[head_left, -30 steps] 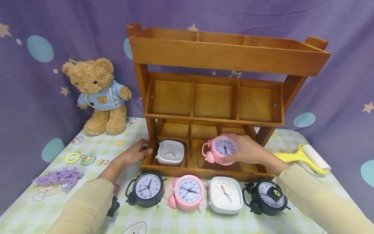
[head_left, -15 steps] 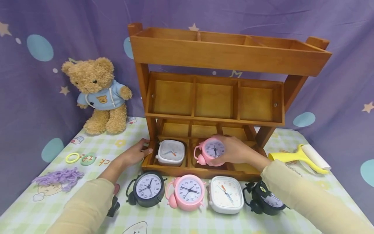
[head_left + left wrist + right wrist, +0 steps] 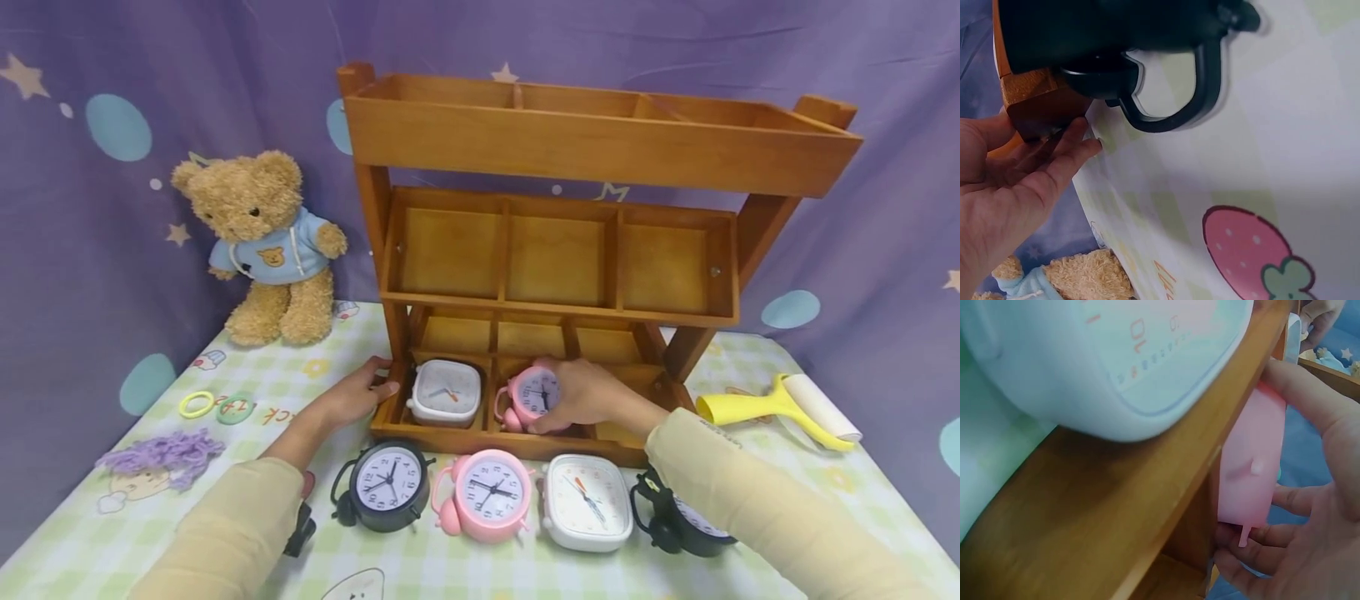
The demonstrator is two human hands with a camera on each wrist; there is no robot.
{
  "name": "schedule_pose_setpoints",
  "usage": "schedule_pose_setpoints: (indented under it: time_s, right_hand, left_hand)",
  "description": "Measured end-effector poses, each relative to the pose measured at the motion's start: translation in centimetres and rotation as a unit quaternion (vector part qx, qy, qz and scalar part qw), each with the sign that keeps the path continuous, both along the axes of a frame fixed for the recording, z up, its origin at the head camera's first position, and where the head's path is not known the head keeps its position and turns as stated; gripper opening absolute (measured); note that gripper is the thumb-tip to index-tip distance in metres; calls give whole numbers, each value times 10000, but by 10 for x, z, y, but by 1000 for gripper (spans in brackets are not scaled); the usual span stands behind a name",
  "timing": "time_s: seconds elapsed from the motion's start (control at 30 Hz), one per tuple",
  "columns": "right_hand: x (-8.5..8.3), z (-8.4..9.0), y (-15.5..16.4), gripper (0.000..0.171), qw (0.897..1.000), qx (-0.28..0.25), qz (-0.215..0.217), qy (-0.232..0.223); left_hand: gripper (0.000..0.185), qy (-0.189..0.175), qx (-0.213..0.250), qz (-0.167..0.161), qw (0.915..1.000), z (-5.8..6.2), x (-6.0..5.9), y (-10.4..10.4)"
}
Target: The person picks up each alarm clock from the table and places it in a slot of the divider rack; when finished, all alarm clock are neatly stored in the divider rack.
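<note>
Even, soft indoor light with faint shadows; the head view is sharp, both wrist views blurred at close range.

Four clocks (image 3: 491,497) before shelf (image 3: 555,250); bear (image 3: 266,246) left.

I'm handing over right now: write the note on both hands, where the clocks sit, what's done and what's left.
Right hand: fingers grip the pink clock, lowering it into the middle front compartment of the wooden rack; whether it rests on the floor yet cannot be told.
Left hand: rests flat against the rack's left front corner, holding nothing.
Done: white square clock sits in the left front compartment.
Left: four clocks on the table in front of the rack: black clock, second pink clock, second white clock, and another black clock partly under the right sleeve. The upper tiers hold nothing visible.
</note>
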State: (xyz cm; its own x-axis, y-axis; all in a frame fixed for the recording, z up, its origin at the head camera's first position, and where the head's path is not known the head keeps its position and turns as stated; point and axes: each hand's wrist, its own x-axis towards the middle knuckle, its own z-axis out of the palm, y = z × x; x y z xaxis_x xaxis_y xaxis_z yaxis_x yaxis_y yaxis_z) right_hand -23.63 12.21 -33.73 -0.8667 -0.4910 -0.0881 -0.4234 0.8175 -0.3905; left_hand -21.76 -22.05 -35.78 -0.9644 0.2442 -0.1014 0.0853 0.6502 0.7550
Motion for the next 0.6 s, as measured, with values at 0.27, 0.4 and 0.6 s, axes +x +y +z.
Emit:
schedule_pose_setpoints:
  time_s: [0.27, 0.4, 0.6]
  right_hand:
    - [-5, -3, -4, 80, 9999, 146, 40, 19]
    - [-5, -3, -4, 71, 9997, 82, 225, 25]
    - [-7, 0, -2, 66, 9990, -141, 355, -213]
  left_hand:
    - [46, -14, 5, 5, 10000, 1, 1, 1]
    - [46, -44, -27, 9, 10000, 1, 1, 1]
    - [47, -128, -11, 45, 9999, 1, 1, 2]
